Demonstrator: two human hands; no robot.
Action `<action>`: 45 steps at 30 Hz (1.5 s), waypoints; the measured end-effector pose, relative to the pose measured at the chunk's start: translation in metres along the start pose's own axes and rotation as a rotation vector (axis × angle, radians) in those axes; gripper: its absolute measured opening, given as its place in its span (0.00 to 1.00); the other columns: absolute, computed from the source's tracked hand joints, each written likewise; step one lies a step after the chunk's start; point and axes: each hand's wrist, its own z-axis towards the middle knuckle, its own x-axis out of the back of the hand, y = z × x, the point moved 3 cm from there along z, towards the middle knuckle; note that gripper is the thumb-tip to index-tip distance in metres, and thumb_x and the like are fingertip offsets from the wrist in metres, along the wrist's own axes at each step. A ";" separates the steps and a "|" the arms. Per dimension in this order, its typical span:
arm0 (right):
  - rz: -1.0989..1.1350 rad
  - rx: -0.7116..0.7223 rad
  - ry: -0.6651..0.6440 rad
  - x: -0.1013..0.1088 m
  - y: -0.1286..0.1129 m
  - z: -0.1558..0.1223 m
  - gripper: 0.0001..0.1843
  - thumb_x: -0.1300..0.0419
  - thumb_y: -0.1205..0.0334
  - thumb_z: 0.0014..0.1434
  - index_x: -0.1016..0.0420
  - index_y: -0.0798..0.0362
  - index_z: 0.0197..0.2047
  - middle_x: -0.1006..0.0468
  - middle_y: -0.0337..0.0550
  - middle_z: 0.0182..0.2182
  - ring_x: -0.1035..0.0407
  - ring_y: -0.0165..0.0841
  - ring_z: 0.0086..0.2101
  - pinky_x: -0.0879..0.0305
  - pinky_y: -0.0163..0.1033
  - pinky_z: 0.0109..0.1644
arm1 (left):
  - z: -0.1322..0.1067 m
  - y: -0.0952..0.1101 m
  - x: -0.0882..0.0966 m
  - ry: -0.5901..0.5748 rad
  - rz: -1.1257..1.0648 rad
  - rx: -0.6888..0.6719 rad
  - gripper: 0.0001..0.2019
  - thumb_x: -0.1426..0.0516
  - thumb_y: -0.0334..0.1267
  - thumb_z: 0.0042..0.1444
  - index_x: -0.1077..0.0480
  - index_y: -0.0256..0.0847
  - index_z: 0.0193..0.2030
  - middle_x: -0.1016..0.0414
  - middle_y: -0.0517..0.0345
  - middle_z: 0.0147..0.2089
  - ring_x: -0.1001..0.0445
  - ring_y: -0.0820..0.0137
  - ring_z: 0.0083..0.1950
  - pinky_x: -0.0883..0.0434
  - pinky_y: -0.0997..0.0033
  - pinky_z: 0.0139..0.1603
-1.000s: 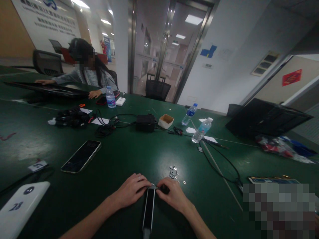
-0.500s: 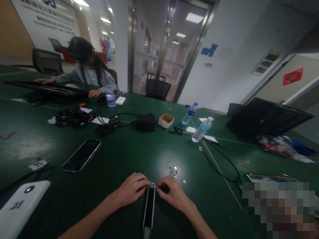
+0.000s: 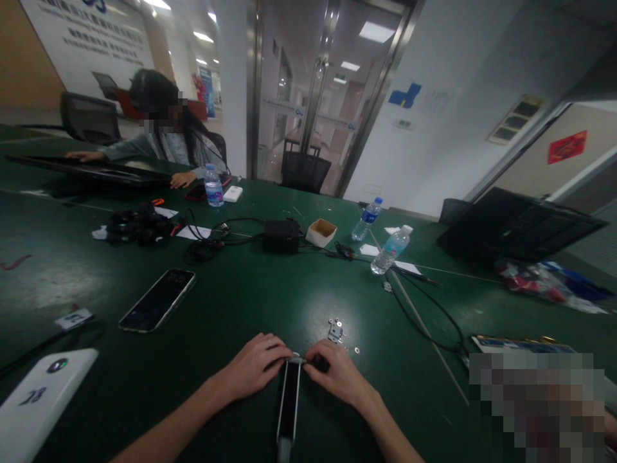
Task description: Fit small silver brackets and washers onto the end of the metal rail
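A long narrow bar [image 3: 289, 402] with a black face and silvery edges lies on the green table, pointing away from me. At its far end sits a small light metal piece [image 3: 297, 356]. My left hand [image 3: 258, 366] is closed, its fingertips pressing the left side of that piece. From the right, my right hand [image 3: 335, 372] pinches the same end with thumb and finger; its other fingers are curled. What exactly lies between the fingertips is partly hidden. Just beyond my right hand are a small metal bracket [image 3: 335, 330] and several loose washers [image 3: 357, 350].
A phone [image 3: 158, 301] and a white device [image 3: 45, 402] marked 28 lie to the left. Further back are cables, a black box [image 3: 282, 235], a small open box [image 3: 321, 233] and bottles [image 3: 391, 249]. Another person [image 3: 166, 132] sits across at the left, hands on a dark panel [image 3: 91, 172].
Both hands stay at the far end of the bar with almost no movement. At the right edge, the blurred-out area has shifted slightly.
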 end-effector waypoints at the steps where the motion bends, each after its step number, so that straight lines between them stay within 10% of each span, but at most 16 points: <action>1: 0.000 -0.001 -0.003 0.000 0.000 0.000 0.04 0.40 0.65 0.57 0.24 0.52 0.36 0.24 0.41 0.32 0.31 0.32 0.34 0.36 0.36 0.39 | 0.000 0.000 -0.001 0.001 0.002 -0.002 0.13 0.48 0.30 0.64 0.28 0.44 0.51 0.25 0.55 0.48 0.28 0.65 0.48 0.35 0.65 0.49; 17: -0.229 -0.246 0.016 0.062 0.051 -0.017 0.09 0.44 0.65 0.57 0.23 0.54 0.38 0.24 0.44 0.33 0.30 0.34 0.33 0.37 0.37 0.38 | 0.001 0.000 0.002 -0.007 -0.038 0.010 0.15 0.48 0.28 0.63 0.29 0.46 0.53 0.25 0.55 0.48 0.29 0.65 0.49 0.34 0.66 0.49; 34: -0.238 -0.372 -0.049 0.051 0.046 -0.016 0.05 0.42 0.69 0.50 0.26 0.55 0.31 0.24 0.43 0.30 0.32 0.32 0.30 0.43 0.34 0.33 | 0.001 0.002 0.004 -0.018 -0.024 0.013 0.15 0.48 0.28 0.63 0.29 0.44 0.53 0.26 0.55 0.48 0.29 0.65 0.48 0.34 0.66 0.48; 45: -0.047 -0.118 -0.013 0.025 0.014 -0.006 0.05 0.43 0.73 0.48 0.29 0.54 0.29 0.28 0.38 0.28 0.36 0.29 0.29 0.43 0.32 0.33 | 0.001 -0.001 -0.001 0.007 -0.019 -0.010 0.14 0.48 0.28 0.63 0.29 0.45 0.52 0.26 0.55 0.47 0.29 0.66 0.47 0.35 0.68 0.48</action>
